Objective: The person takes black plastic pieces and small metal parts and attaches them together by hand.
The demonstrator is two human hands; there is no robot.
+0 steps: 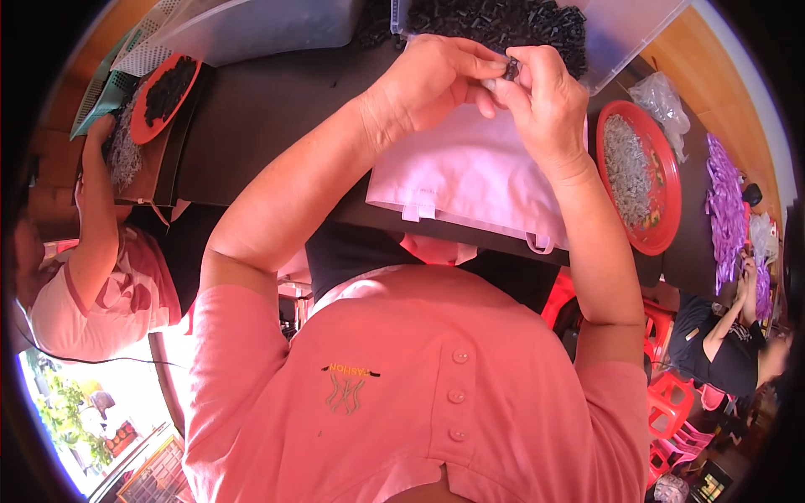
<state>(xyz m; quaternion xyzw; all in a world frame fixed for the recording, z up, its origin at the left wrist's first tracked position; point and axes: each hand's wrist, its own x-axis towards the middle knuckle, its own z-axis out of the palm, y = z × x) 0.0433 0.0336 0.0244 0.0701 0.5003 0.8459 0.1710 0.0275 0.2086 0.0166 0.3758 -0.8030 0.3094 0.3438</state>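
Note:
My left hand [440, 80] and my right hand [543, 96] meet over the near edge of a clear plastic bin, fingers pinched together. Between their fingertips shows a small black piece [512, 69]. Something pale is beside it, too covered by the fingers to make out. The bin [625, 50] holds a heap of small black parts [495, 29]. Below my hands a light pink cloth [470, 172] with loops along its hem lies over the dark table's [268, 109] front edge.
Right of my forearm sits a red tray [673, 201] of small clear parts, with a crumpled plastic bag [662, 109] and purple strips [724, 210] beyond. Left are another clear bin [260, 33] and a red tray [144, 132] of black parts. People sit on both sides.

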